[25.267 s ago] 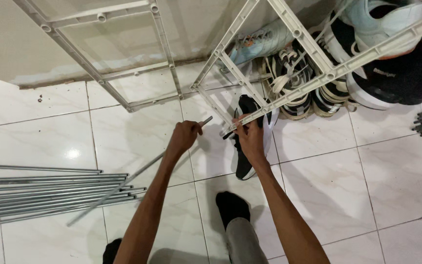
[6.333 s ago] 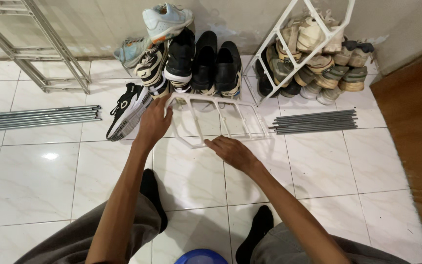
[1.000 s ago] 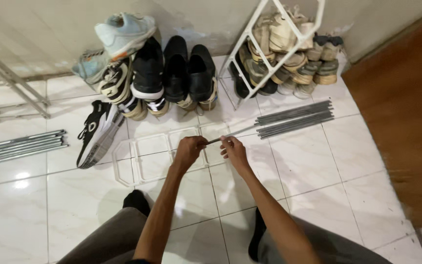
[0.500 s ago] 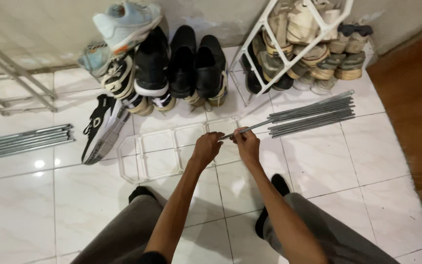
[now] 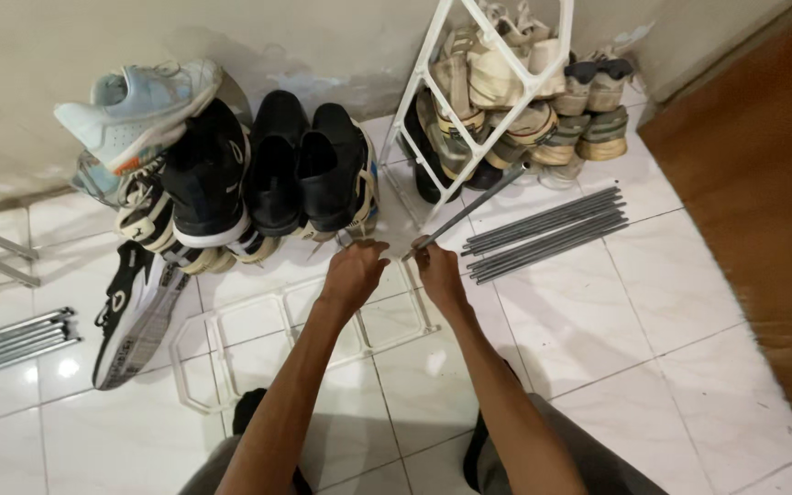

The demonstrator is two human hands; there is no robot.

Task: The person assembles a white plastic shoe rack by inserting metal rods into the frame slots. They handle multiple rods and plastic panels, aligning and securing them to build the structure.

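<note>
While the right hand [image 5: 436, 268] grips one grey rod [image 5: 469, 211] above the white frame [image 5: 295, 330], left hand [image 5: 356, 270] fingers curl at the frame's far edge, grasp unclear

We see dark shoes [image 5: 300, 179] lined against the wall, a pale sneaker [image 5: 139, 105] stacked on top of the pile. Sandals [image 5: 543, 101] crowd the corner; a black-and-white sneaker [image 5: 135, 307] lies alone on the tiles.

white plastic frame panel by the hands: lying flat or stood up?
Flat. The white frame panel lies on the floor tiles, tiles showing through its openings; the left hand is above its far edge.
</note>
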